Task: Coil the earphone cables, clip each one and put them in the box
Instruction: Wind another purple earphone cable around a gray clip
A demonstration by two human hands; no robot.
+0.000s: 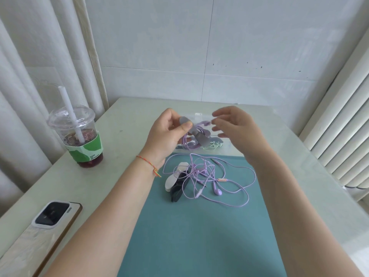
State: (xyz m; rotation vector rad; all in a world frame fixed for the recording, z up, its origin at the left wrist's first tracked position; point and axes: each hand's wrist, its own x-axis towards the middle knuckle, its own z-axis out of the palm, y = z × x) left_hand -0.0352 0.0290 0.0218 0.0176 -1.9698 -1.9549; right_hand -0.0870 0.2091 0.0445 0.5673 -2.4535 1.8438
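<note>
My left hand (168,132) pinches a grey clip (196,134) wrapped round a coiled purple earphone cable (188,139), held above a clear plastic box (229,148). My right hand (233,126) hovers just right of the clip with fingers relaxed and spread, holding nothing. Inside the box lies a pale green earphone (212,145). On the teal mat (199,226) sprawls a loose tangle of purple earphone cables (211,176). Beside it lie a white clip (174,177) and a dark clip (178,188).
A plastic cup with a straw and dark drink (79,134) stands at the table's left. A phone (40,232) lies face down near the front left edge. Curtains hang at the left, a radiator stands at the right.
</note>
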